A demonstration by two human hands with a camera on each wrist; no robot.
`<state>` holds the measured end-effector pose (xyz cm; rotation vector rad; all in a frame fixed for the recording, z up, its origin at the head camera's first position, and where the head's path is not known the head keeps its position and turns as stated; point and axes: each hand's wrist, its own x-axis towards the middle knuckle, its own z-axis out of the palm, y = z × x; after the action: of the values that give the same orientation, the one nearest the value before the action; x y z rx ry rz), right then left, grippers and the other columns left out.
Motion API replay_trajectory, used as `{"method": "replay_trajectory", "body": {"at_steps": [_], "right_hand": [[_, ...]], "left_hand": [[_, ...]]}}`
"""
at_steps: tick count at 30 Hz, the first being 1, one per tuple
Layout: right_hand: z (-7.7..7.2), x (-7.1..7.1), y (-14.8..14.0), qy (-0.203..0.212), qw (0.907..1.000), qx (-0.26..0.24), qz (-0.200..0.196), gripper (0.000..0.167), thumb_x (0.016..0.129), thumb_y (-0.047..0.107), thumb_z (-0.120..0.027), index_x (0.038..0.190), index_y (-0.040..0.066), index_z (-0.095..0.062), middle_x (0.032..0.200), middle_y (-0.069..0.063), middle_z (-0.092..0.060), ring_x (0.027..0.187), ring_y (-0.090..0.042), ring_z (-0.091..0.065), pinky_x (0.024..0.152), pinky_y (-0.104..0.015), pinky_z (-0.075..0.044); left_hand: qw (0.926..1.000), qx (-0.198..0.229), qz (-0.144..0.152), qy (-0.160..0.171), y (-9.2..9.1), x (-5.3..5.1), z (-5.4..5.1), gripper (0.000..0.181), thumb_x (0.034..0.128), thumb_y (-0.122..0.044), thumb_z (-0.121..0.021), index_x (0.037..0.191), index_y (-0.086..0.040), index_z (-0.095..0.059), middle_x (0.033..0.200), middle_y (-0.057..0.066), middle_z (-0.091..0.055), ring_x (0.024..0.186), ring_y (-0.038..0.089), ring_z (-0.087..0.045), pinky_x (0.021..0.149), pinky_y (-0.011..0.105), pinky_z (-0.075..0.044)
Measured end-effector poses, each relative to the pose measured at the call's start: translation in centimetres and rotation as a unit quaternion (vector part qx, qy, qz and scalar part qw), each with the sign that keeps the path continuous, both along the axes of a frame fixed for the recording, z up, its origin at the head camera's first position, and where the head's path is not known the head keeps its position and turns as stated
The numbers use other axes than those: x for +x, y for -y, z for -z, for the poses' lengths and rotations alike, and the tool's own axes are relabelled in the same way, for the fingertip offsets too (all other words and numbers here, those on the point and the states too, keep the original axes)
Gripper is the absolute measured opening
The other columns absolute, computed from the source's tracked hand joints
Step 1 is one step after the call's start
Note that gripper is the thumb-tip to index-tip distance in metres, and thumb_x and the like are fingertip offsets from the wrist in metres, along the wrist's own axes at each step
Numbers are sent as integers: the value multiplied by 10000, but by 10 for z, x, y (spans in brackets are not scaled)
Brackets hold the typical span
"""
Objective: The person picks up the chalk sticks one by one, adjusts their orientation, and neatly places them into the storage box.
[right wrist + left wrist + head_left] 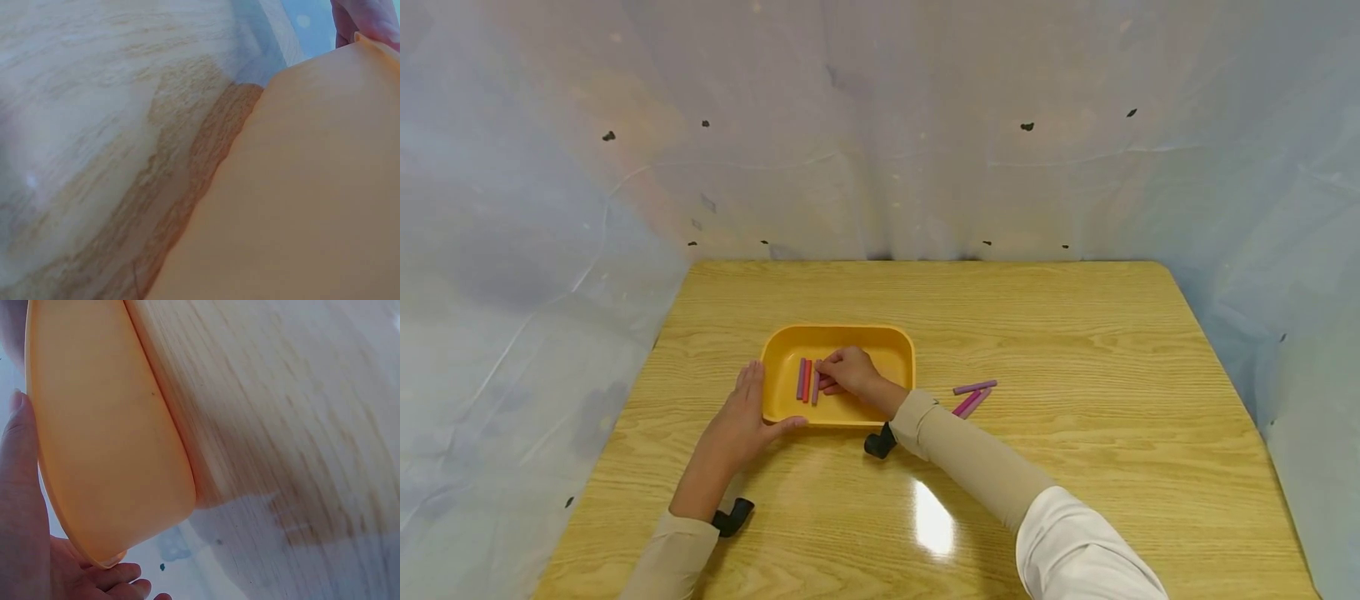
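Note:
A yellow tray (850, 330) with raised walls sits on the table. My left hand (739, 425) rests against its left end, fingers straight along the side and thumb on the front rim; the left wrist view shows the thumb along the tray wall (106, 425). Inside lie a purple stick (801, 379) and a red stick (807, 382), side by side. My right hand (852, 371) reaches over the front rim and pinches the upper end of another purple stick (816, 392) just right of them. The right wrist view hides the right fingers behind the tray wall (300, 175).
Right of the tray, a purple stick (975, 387), a magenta stick (967, 402) and a pinkish-purple stick (977, 403) lie on the wooden table (1075, 350). My right sleeve passes beside them. Pale sheeting (880, 167) hangs round the table's back and sides.

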<state>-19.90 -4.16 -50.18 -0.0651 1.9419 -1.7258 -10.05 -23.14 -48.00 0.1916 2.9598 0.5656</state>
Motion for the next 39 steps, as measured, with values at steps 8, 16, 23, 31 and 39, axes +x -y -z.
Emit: {"method": "replay_trajectory", "body": {"at_steps": [8,16,23,31,39], "right_hand": [[0,-1,0,-39,10000,5,-51,196,918,134,-596,947,-52,-650,835,-177,-675,762,-267,-682,676,-359,-557],[0,2,2,-22,10000,-24,-27,190,918,119,-592,956,-58,-646,844,-179,-674,757,-259,-683,668,-350,-559],[-3,6,0,-35,10000,22,-4,196,918,128,-595,951,-58,-651,844,-183,-671,761,-269,-680,675,-350,-558],[-4,8,0,-34,10000,-70,25,205,920,120,-588,960,-69,-657,852,-192,-674,783,-287,-679,690,-355,-556],[-4,10,2,29,9992,-335,-226,236,936,127,-564,1019,-77,-649,873,-203,-678,824,-322,-672,741,-403,-543]], "left_hand": [[10000,-13,-26,2,0,0,0,1212,727,-779,-480,1469,22,47,1522,234,-16,1393,356,-51,1070,537,-193],[10000,-29,-4,12,2,2,-1,1218,723,-782,-481,1469,26,43,1520,240,-20,1392,361,-57,1067,539,-197],[10000,-6,34,-39,2,4,1,1215,725,-775,-490,1469,32,31,1519,241,-29,1391,364,-63,1064,543,-203],[9999,-35,31,-153,2,4,2,1211,720,-774,-497,1472,32,5,1518,242,-51,1391,357,-75,1063,537,-214],[9999,-19,10,-112,5,7,6,1214,724,-762,-510,1470,31,26,1516,250,-42,1392,359,-52,1063,546,-201]]}}
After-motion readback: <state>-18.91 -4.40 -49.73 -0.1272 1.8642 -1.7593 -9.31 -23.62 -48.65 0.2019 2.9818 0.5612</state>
